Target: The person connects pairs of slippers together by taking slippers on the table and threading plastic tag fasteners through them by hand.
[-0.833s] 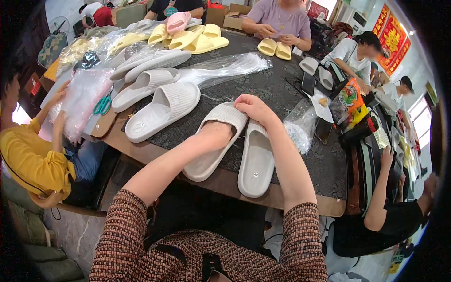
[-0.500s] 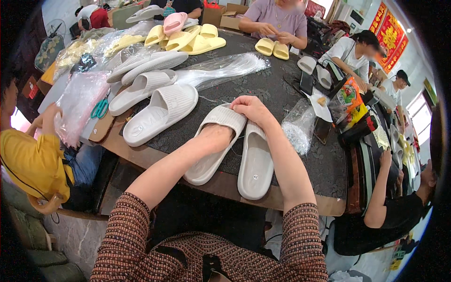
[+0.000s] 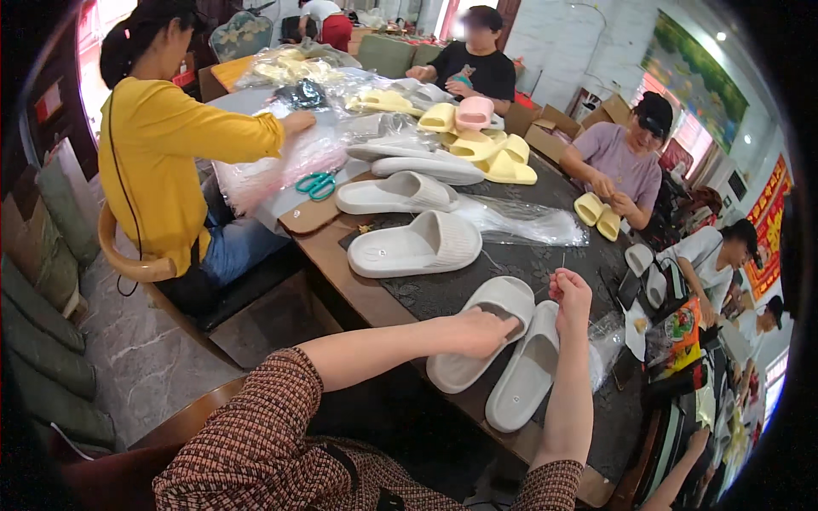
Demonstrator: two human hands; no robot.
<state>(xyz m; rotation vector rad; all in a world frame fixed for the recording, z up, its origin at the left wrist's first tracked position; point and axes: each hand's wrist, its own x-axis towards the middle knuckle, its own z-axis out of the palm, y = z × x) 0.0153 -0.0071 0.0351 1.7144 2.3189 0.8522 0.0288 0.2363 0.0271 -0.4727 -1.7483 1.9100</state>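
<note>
A light grey slide slipper (image 3: pixel 456 368) lies at the table's near edge, toe pointing away. My left hand (image 3: pixel 484 332) grips it at the strap opening, its fingertips partly hidden there. Another grey slipper (image 3: pixel 517 393) lies alongside to the right. Raised just above that slipper's toe end, my right hand (image 3: pixel 573 294) is closed in a pinch on a thin, needle-like piece (image 3: pixel 563 261) that points upward. Any thread on it is too fine to make out. Farther left rest more grey slippers (image 3: pixel 407 249), apart from my hands.
Beyond the slippers lies a bundle of clear plastic strips (image 3: pixel 530 223). Teal scissors (image 3: pixel 316 186) sit by the left edge. Yellow slippers (image 3: pixel 518 163) and a pink one (image 3: pixel 475 111) are piled farther back. Co-workers sit around the table, one in a yellow top (image 3: pixel 170 162) at left.
My view has turned left. My right hand has lifted off the slipper's strap and now holds the thin piece up. The left hand has drawn partly out from under the strap.
</note>
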